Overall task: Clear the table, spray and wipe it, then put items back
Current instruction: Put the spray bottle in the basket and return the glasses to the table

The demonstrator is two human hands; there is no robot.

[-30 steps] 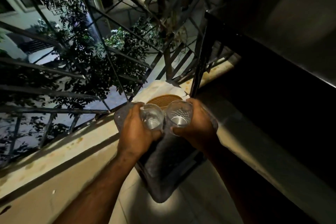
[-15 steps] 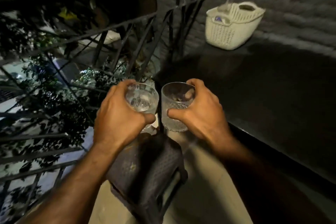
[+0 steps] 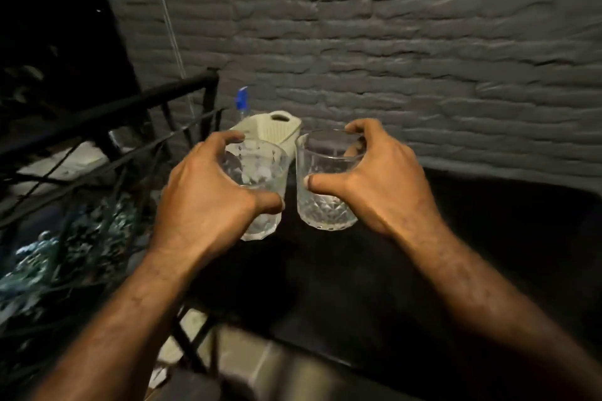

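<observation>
Hands up front, each w/ a cut-glass tumbler, both held in the air over the dark table [image 3: 488, 238]. Left hand [image 3: 208, 202] wraps its glass: fingers curled round the far side, thumb clamped across the near side. Left glass [image 3: 257, 172] is tilted a bit, rim leaning away. Right hand [image 3: 374, 185] grips the right glass [image 3: 325, 192] the same way, fingertips hooked over the rim, thumb pressed on the front wall. The glasses sit just beside each other, narrow gap btwn them; both look empty. Behind them, at the table's far end near the grey brick wall [image 3: 391, 42], a cream basket [image 3: 277, 128] w/ a blue-capped spray bottle [image 3: 242, 104] sticking up. Black railing [image 3: 130, 107] runs along the left, foliage below it.
</observation>
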